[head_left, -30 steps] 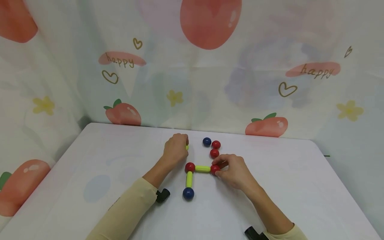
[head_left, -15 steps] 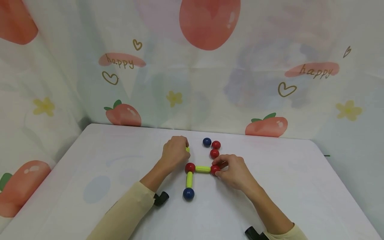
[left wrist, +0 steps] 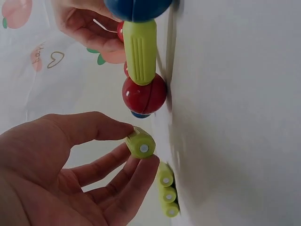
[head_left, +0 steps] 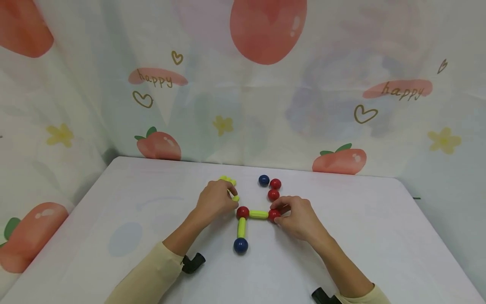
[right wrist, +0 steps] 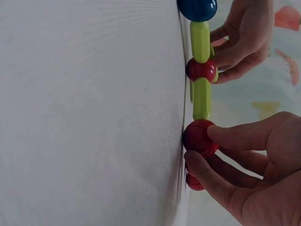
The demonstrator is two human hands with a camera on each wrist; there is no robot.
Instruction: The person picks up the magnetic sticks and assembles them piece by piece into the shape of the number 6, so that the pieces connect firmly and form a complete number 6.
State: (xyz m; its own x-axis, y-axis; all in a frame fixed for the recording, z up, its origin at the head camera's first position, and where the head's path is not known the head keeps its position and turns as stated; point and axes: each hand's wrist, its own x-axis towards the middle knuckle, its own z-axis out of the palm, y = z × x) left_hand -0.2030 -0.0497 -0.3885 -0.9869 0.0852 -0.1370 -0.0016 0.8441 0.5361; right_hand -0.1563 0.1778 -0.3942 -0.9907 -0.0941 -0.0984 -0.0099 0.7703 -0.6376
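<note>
In the head view my left hand (head_left: pixel 215 199) holds a yellow-green magnetic rod (left wrist: pixel 141 142) between thumb and fingertips. The white dot on the rod's end faces the left wrist camera. Close beside it is a red ball (head_left: pixel 243 212), the corner of an L-shaped piece on the table. One rod (head_left: pixel 241 228) runs from that corner toward the front, to a blue ball (head_left: pixel 241 245). Another rod (head_left: pixel 259 214) leads right to a second red ball (head_left: pixel 274 215). Thumb and fingers of my right hand (head_left: pixel 298 217) pinch this second red ball, partly covering it.
Behind the left hand lie several more yellow-green rods (head_left: pixel 228 179) side by side. Toward the back are a loose blue ball (head_left: pixel 263 180) and two red balls (head_left: pixel 275 184). A printed cloth (head_left: pixel 265 118) hangs behind the white table (head_left: pixel 171 219).
My left hand has come forward from the pile of rods with a rod in it, nearer the corner red ball, uncovering the other rods. The right hand stays at its red ball.
</note>
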